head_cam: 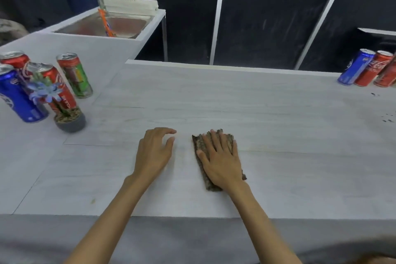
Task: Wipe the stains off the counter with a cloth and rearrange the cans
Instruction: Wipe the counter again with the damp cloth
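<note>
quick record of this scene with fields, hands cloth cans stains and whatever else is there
left hand: rests on the counter, fingers relaxed, holding nothing
right hand: pressed flat on the folded brown cloth
left cans: four standing, one blue, two red, one red-and-green, beside a potted blue flower
right cans: one blue, two red, at the far right edge
stains: dark specks near the right cans, apart from the cloth
background: sink, far left

Left hand [153, 153] and right hand [221, 159] are bare, on slim bare forearms; fingers [211, 141] long, nails short
</note>
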`<state>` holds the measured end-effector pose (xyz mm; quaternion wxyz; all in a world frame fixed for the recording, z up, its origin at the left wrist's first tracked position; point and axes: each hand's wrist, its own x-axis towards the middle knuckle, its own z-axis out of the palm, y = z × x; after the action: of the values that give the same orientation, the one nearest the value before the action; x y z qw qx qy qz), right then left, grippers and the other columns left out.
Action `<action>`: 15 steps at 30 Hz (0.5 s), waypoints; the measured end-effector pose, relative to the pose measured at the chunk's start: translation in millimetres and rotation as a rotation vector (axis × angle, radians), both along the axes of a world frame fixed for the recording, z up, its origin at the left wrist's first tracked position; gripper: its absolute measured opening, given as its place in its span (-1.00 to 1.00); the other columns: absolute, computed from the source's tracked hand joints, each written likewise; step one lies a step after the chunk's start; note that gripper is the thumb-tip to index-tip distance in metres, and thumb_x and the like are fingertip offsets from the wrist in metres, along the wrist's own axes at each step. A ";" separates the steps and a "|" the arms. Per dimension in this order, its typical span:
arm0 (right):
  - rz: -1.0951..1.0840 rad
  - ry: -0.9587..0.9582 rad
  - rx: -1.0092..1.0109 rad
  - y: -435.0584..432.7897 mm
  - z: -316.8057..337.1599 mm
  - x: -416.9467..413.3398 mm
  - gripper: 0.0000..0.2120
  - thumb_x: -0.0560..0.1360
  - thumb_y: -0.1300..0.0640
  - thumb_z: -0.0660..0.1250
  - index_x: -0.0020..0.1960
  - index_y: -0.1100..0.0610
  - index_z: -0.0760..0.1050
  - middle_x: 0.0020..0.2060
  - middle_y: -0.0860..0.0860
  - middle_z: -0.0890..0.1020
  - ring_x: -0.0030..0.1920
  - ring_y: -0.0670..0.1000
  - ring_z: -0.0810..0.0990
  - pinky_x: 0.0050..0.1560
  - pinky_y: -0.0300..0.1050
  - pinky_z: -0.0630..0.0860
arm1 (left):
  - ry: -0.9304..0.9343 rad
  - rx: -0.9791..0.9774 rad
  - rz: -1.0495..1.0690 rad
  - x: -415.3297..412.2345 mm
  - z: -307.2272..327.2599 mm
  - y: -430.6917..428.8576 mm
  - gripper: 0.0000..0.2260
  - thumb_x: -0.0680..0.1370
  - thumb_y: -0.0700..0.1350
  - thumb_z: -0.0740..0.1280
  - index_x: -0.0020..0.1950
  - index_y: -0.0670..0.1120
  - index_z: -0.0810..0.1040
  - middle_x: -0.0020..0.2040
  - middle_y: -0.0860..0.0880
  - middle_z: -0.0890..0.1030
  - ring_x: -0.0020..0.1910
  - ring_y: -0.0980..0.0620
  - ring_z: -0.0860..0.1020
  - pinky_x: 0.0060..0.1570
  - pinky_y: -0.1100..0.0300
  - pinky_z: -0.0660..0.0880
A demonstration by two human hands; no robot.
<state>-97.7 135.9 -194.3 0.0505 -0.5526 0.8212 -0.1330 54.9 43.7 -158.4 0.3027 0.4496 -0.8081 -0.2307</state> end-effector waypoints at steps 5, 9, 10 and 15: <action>-0.041 -0.029 0.046 -57.0 6.4 43.4 -0.44 0.60 -0.11 -0.12 0.53 0.05 -0.12 0.54 0.05 -0.12 0.53 0.07 -0.26 0.48 0.15 -0.33 | -0.315 0.018 -0.072 85.3 -6.4 -36.5 -0.63 0.64 -0.03 0.02 0.44 0.00 0.31 0.52 0.06 0.19 0.54 0.10 0.00 0.47 0.10 -0.25; 0.125 -0.083 -0.009 -86.8 2.9 155.3 -0.36 0.59 -0.09 -0.10 0.52 0.24 -0.16 0.52 0.18 -0.12 0.51 0.16 -0.28 0.45 0.17 -0.39 | -0.366 0.074 0.009 162.1 -15.2 -48.6 -0.59 0.64 -0.01 -0.07 0.50 0.05 0.12 0.54 0.10 0.08 0.48 0.25 -0.11 0.44 0.15 -0.34; 0.199 -0.073 -0.021 -85.4 1.4 183.3 -0.37 0.58 -0.07 -0.10 0.52 0.23 -0.16 0.52 0.19 -0.12 0.51 0.17 -0.28 0.45 0.18 -0.39 | -0.381 0.087 0.031 178.3 -18.0 -47.9 -0.58 0.64 0.00 -0.09 0.51 0.05 0.08 0.54 0.11 0.07 0.45 0.29 -0.13 0.43 0.16 -0.35; 0.469 0.005 -0.061 -31.1 -6.9 216.5 -0.45 0.57 -0.15 -0.20 0.49 -0.01 -0.21 0.47 -0.04 -0.24 0.51 0.05 -0.31 0.39 0.11 -0.51 | -0.426 0.090 0.013 223.9 -29.8 -37.1 -0.48 0.57 0.14 -0.18 0.52 0.06 -0.06 0.47 0.24 -0.08 0.41 0.35 -0.22 0.39 0.26 -0.42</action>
<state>118.8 104.7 -201.2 0.0614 -0.7298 0.6661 -0.1410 278.8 6.6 -188.3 0.1063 0.5063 -0.8398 -0.1646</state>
